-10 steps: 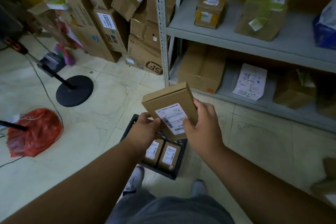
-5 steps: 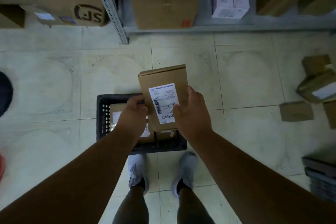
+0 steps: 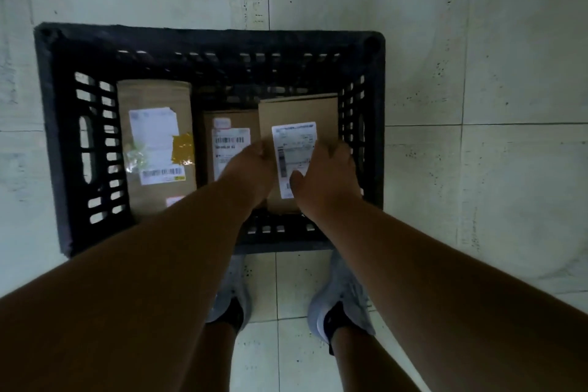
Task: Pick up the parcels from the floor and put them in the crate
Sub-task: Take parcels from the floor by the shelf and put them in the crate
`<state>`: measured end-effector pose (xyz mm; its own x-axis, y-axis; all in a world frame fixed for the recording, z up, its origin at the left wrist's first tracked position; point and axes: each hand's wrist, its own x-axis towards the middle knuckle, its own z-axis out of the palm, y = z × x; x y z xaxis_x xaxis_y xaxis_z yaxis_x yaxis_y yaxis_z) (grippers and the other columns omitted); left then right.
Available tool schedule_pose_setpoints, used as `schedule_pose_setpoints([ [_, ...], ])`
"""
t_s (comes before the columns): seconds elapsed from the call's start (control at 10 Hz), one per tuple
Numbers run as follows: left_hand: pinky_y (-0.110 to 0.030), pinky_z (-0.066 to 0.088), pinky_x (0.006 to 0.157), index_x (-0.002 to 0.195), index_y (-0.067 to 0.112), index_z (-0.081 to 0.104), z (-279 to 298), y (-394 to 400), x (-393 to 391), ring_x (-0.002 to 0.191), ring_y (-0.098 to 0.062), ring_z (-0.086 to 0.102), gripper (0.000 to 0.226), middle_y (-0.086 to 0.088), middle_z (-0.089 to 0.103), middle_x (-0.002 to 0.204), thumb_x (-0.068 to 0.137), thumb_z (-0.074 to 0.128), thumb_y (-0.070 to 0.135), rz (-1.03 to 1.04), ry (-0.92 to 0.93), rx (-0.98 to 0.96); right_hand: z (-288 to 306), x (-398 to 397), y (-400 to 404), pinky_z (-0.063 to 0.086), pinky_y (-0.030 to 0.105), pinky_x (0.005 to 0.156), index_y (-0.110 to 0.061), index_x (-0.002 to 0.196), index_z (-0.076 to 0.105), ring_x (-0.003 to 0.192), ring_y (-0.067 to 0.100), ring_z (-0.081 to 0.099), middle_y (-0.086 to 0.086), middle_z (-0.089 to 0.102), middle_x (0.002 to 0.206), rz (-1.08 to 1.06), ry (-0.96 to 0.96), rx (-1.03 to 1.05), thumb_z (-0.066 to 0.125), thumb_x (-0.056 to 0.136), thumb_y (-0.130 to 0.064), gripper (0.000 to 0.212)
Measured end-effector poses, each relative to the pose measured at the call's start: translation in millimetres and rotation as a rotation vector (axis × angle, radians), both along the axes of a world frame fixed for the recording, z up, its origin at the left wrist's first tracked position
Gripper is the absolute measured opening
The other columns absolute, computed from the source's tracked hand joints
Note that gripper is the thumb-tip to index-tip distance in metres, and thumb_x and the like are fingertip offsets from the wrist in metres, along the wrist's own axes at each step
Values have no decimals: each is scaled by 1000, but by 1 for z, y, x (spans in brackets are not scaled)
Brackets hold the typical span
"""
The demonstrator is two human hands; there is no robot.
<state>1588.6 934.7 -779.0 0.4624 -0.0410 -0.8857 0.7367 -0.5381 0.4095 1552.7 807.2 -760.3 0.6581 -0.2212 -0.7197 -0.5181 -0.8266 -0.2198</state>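
While the pale tiled floor (image 3: 477,73) fills the view on all sides, the black slotted plastic crate (image 3: 210,41) sits on it at about twelve o'clock from the person's grey shoes (image 3: 343,302). Inside the crate, a long kraft parcel (image 3: 156,95) with a white label and a patch of yellow tape lies at nine o'clock, and a smaller labelled box (image 3: 229,124) lies flat in the middle, partly covered. At three o'clock, close to the crate's side wall, is the flat cardboard parcel (image 3: 299,111) with a printed shipping label facing up; both hands hold it, and whether it already rests on the bottom cannot be told. The left hand (image 3: 251,165) grips its nine o'clock edge, and the right hand (image 3: 327,175) clasps the three o'clock edge with the thumb laid across the label. It looks light, stiff and dry, with crisp corners and matte card that should not slip. Its long side edges seem the best hold, since the glossy label offers less friction.
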Motion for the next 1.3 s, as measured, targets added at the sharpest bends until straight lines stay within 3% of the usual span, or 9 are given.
schedule_pose_setpoints([
  [0.1,-35,55,79,130,11,56,-31,-7,-4,103,-27,62,32,-14,63,126,101,44,15,-150,25,74,-31,-6,-6,41,48,111,-15,146,39,138,33,34,14,24,153,4,15,24,58,94,-39,60],
  [0.2,-27,49,72,125,8,59,-42,-18,-1,98,-24,58,29,-12,61,125,103,41,17,-208,5,119,-54,-5,-11,42,45,111,-14,142,46,137,31,39,11,25,153,-17,-8,37,58,94,-37,54],
  [0.3,-45,48,101,134,3,54,-46,-22,-1,121,-35,57,37,-19,58,134,101,45,17,-116,17,41,-70,-2,-13,38,43,116,-14,140,49,142,30,35,9,14,162,-20,-21,56,59,94,-36,52],
  [0.5,-37,46,97,132,4,56,-55,-24,-9,120,-33,57,35,-16,60,131,101,46,18,-382,-14,113,-82,-5,-14,40,40,113,-9,143,49,139,27,37,7,27,155,19,92,106,63,93,-38,60],
  [0.6,-46,49,97,125,4,60,-59,-26,-17,113,-36,60,35,-18,62,125,96,49,20,-461,1,179,-83,-7,-14,41,43,112,-7,140,48,138,29,39,9,32,152,16,110,153,66,91,-28,56],
  [0.8,-47,45,104,138,15,49,-59,-33,-13,128,-33,45,51,-10,35,145,89,63,23,-600,-253,284,-81,24,-24,36,43,116,-11,142,46,144,34,30,17,14,162,53,47,56,58,97,-35,53],
  [0.9,-43,37,109,142,14,48,-57,-34,-7,137,-31,36,50,-7,28,154,93,56,19,-653,-305,269,-82,31,-22,36,37,113,-11,143,47,139,33,34,19,22,156,40,96,71,57,97,-40,55],
  [1.1,-41,44,104,138,14,51,-57,-34,-7,126,-30,48,45,-11,41,142,93,57,19,-780,-223,313,-80,24,-19,31,42,115,-13,140,50,142,37,27,18,21,156,93,138,62,56,96,-47,56],
  [1.3,-38,47,95,143,17,46,1,-34,6,123,-30,51,50,-11,46,140,94,50,7,-582,-288,316,-28,33,-17,42,38,107,-10,142,45,132,31,44,16,39,148,69,-76,105,56,98,-26,49],
])
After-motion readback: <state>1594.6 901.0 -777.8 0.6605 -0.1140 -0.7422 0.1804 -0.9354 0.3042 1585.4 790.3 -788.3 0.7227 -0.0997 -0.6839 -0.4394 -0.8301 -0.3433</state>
